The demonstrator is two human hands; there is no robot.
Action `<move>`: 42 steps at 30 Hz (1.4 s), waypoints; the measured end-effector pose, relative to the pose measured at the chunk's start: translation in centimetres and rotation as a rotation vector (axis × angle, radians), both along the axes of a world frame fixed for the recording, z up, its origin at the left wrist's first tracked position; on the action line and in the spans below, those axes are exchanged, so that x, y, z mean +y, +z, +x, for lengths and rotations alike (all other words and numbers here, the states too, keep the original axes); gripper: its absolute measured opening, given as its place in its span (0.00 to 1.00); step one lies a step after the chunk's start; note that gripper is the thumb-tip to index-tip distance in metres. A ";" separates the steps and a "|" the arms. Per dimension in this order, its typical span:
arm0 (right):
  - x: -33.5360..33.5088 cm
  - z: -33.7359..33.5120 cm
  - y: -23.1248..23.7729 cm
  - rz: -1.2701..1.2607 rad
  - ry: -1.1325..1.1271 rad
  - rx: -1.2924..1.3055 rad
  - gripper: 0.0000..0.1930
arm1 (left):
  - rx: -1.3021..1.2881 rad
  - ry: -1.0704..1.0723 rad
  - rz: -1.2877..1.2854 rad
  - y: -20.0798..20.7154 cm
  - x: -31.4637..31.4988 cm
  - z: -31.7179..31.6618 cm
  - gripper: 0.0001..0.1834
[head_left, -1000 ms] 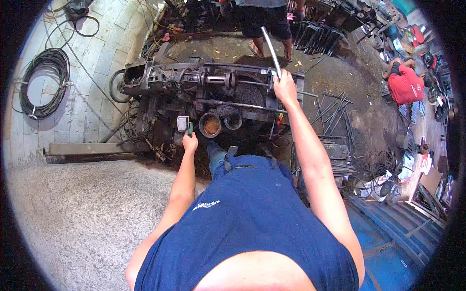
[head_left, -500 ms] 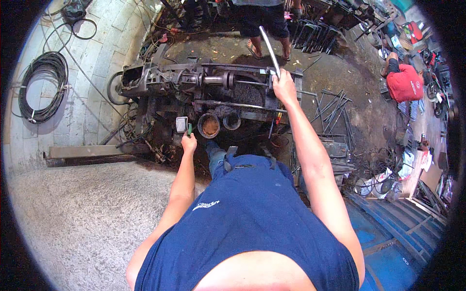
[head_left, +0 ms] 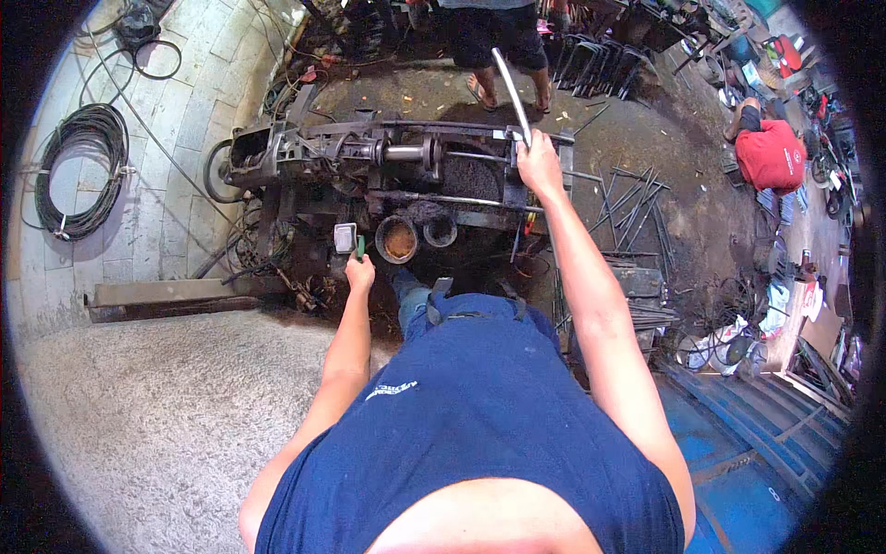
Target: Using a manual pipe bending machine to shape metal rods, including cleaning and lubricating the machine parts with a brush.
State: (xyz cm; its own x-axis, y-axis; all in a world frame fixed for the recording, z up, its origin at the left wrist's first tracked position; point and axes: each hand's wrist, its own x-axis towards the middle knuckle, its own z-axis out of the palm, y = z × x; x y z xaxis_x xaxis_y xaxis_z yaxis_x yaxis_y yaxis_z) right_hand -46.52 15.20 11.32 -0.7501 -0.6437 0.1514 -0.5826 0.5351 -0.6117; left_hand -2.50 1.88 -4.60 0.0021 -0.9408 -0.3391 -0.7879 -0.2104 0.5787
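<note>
My right hand (head_left: 540, 168) is closed around the lower end of a bright metal tube (head_left: 510, 88), which slants up and away to the left. This hand is at the right end of a dark, greasy machine (head_left: 388, 157) with rails and a shiny cylinder. Lower and to the left, my left hand (head_left: 361, 272) is closed on a small green handle (head_left: 360, 247). Right beside the handle is a small box (head_left: 345, 238) with a pale face. My fingers hide the handle's lower part. Two round pots stand near this hand, one of them a pot (head_left: 398, 239) with brownish contents.
A person (head_left: 498, 46) in dark shorts stands beyond the machine; another in a red shirt (head_left: 771, 155) crouches at right. Loose rods (head_left: 637, 208) litter the floor. A coiled black cable (head_left: 83, 171) lies at left, near a metal beam (head_left: 171, 291). Blue metal framing (head_left: 738, 443) is at lower right.
Both hands keep their grips with almost no movement. The crouching person has shifted slightly; the view itself has moved a little.
</note>
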 end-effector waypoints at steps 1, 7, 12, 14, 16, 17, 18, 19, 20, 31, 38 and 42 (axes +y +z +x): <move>0.0 0.0 0.0 -0.011 0.002 0.006 0.19 | -0.014 -0.020 -0.023 0.3 0.1 -0.2 0.18; 0.2 -0.2 0.1 0.000 0.009 -0.001 0.18 | -0.010 -0.001 0.030 0.4 0.1 -0.5 0.19; 0.2 0.0 0.3 -0.018 0.006 -0.013 0.16 | -0.003 0.011 0.025 -0.7 -0.2 0.0 0.19; 0.2 0.0 0.4 -0.015 0.007 -0.016 0.16 | -0.022 -0.012 -0.002 -0.9 -0.2 0.0 0.19; 0.2 -0.1 0.5 -0.016 0.010 -0.015 0.16 | -0.024 -0.013 -0.002 -0.8 -0.3 0.0 0.20; 0.3 -0.2 0.5 -0.010 0.011 -0.017 0.16 | -0.038 -0.006 0.003 -0.7 -0.3 0.0 0.20; 0.4 -0.2 0.5 -0.006 0.004 -0.014 0.17 | -0.041 0.019 0.036 -0.6 -0.2 -0.1 0.19; 0.3 -0.2 0.5 -0.003 0.013 -0.018 0.17 | -0.051 0.001 0.008 -0.4 -0.2 -0.2 0.19; 0.3 -0.2 0.5 -0.010 0.003 -0.001 0.17 | -0.052 0.002 0.005 -0.3 -0.1 -0.2 0.19; 0.5 -0.3 0.6 0.008 0.011 -0.006 0.19 | -0.046 0.000 -0.015 -0.4 -0.2 -0.2 0.19; 0.4 -0.5 0.3 0.015 -0.001 -0.023 0.19 | -0.058 0.015 0.004 -1.2 -0.3 0.2 0.20; 0.5 -0.6 0.2 0.008 -0.013 -0.021 0.19 | -0.053 0.048 0.041 -1.1 -0.4 0.1 0.21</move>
